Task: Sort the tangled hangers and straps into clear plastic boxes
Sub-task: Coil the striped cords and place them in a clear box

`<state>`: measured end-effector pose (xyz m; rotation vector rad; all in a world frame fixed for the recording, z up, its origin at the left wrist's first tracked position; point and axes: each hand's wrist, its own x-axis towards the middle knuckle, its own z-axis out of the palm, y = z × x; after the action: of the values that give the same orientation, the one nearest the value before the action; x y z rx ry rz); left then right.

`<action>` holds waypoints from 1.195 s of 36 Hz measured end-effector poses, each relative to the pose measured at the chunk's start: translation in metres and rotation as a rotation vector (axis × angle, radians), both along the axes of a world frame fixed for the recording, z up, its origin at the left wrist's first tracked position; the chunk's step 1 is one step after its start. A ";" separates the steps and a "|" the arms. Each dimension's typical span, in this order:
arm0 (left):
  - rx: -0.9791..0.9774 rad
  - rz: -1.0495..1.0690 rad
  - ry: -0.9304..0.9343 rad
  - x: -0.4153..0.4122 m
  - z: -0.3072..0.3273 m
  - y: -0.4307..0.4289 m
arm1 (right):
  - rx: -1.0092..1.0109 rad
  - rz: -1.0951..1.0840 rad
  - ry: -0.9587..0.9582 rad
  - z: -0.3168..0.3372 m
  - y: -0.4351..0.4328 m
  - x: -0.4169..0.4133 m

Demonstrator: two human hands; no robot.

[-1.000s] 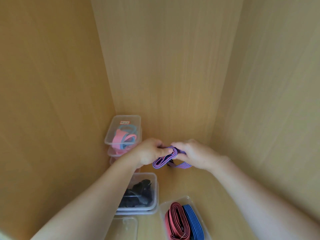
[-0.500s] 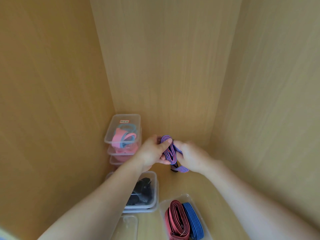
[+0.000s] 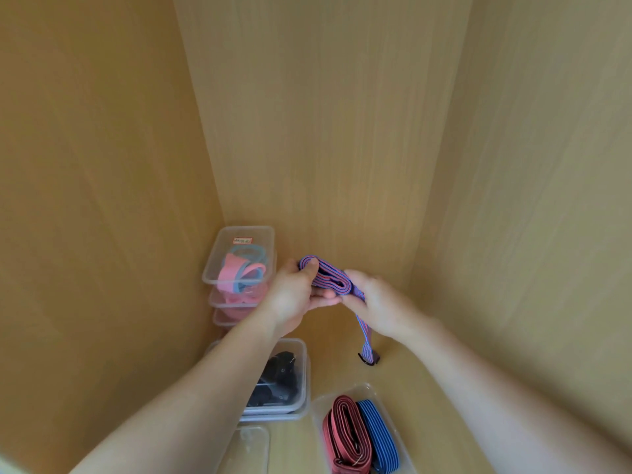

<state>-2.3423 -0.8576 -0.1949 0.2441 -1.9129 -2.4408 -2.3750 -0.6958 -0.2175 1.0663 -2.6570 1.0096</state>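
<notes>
Wooden cabinet floor (image 3: 403, 378) is carrying clear boxes (image 3: 239, 258). Left hand (image 3: 294, 299) and right hand (image 3: 379, 302) are both gripping 1 folded purple-striped strap (image 3: 328, 278), its tail dangling.

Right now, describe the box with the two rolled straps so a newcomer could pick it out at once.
Start on the wooden cabinet floor, at its near edge. There, right of the box of black items, sits a clear plastic box. It alone holds a red rolled strap beside a blue striped one.
</notes>
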 end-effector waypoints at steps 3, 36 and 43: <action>-0.163 -0.024 -0.008 0.002 0.003 -0.004 | 0.007 0.024 0.005 0.004 0.006 -0.003; -0.524 -0.241 0.027 0.000 0.006 -0.016 | 0.151 0.089 0.039 0.012 -0.001 -0.014; -0.298 -0.097 0.036 -0.002 0.008 -0.014 | -0.052 -0.001 -0.152 0.004 -0.006 -0.012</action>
<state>-2.3444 -0.8715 -0.1868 0.0993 -2.2843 -2.1544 -2.3868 -0.7016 -0.2133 1.0169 -2.7305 1.1987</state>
